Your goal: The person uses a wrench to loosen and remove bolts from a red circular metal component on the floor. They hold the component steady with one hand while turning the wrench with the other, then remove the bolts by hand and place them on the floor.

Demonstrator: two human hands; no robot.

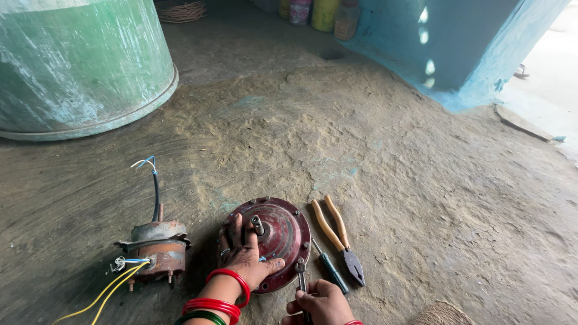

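Working on the earthen floor, we note from the left: a rusty motor core with yellow wires lies apart. Our left hand presses flat, fingers spread, on the red domed motor cover, gripping nothing. Our right hand is closed round a small wrench whose head meets the cover's near rim. Judgement: keep the cover pinned and the wrench seated square. Screwdriver and pliers lie just right.

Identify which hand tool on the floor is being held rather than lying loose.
The spanner, gripped by the right hand at the red motor cover's rim. The pliers and green-handled screwdriver lie untouched beside it.
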